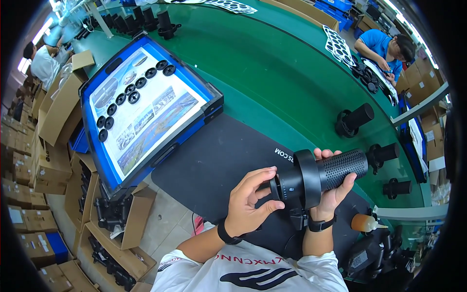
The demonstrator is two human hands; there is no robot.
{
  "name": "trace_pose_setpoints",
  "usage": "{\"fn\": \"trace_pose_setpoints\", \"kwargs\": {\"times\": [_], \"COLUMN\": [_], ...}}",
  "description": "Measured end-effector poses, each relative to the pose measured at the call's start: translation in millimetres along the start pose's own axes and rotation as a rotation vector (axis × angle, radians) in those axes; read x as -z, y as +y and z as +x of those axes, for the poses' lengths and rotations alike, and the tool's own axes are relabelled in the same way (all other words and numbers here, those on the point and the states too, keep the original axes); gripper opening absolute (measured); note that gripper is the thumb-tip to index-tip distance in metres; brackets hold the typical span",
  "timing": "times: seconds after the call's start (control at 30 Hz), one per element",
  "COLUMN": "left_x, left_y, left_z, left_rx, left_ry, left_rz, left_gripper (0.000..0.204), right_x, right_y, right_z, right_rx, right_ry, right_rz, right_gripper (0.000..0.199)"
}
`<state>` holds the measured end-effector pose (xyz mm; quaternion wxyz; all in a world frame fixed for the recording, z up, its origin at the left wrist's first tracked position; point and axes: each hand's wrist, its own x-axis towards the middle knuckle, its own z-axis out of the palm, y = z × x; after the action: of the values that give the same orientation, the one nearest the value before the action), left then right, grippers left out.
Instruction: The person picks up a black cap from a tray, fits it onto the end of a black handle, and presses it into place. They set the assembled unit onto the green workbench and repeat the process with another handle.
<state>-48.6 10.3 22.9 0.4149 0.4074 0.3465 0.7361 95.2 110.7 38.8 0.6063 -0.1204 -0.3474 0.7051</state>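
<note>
A black microphone [340, 169] with a perforated grille and a wide ring around its body lies nearly level above the mat. My right hand [335, 194] grips it from below, thumb along the grille and fingertips showing over the far side. At the other end, my left hand [248, 199] has its thumb and fingers around the rim of a black round end cap [276, 188], which sits at the microphone's base. Whether the cap is fully seated I cannot tell. Beneath is a dark grey mat [209, 160].
On my left, a blue tray [155, 163] carries several black round caps [134, 97]. More microphones [355, 119] stand on the green conveyor [253, 73]. An orange-filled bottle [364, 223] lies at right. Open cartons [138, 214] hold black parts. A co-worker [384, 48] sits across.
</note>
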Motion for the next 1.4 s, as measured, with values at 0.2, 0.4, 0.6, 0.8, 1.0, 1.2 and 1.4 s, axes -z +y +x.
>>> {"fn": "trace_pose_setpoints", "kwargs": {"times": [0.2, 0.4, 0.6, 0.8, 1.0, 1.2, 1.4], "left_x": [-1.4, 6.1, 14.3, 30.9, 72.9, 153.5, 219.9], "left_y": [-2.4, 1.7, 3.0, -5.6, 37.8, 117.5, 155.1], "left_z": [-4.4, -2.5, -0.9, -4.8, -20.2, -12.6, -11.6], "left_rx": [0.091, 0.091, 0.061, 0.168, 0.261, -0.013, -0.045], "left_ry": [0.009, -0.051, -0.065, 0.005, -0.041, 0.224, 0.173], "left_rz": [-0.125, -0.043, 0.063, -0.125, 0.245, 0.867, 1.756], "left_gripper": [0.061, 0.062, 0.063, 0.061, 0.065, 0.062, 0.053], "right_x": [0.6, 1.9, -2.6, -6.7, -38.5, 33.1, 25.1], "right_y": [-1.3, 5.8, 16.9, 22.6, -21.4, 30.5, 12.3], "right_z": [-4.3, -6.8, -10.3, -14.5, -9.8, -16.3, 14.4], "right_rx": [0.018, 0.023, 0.033, 0.06, 0.257, -0.068, -0.098], "right_ry": [0.002, 0.008, 0.017, 0.017, -0.104, -0.265, -0.266], "right_rz": [-0.04, -0.041, -0.026, -0.232, -0.587, -1.012, -0.97], "right_gripper": [0.062, 0.057, 0.055, 0.06, 0.062, 0.055, 0.048]}}
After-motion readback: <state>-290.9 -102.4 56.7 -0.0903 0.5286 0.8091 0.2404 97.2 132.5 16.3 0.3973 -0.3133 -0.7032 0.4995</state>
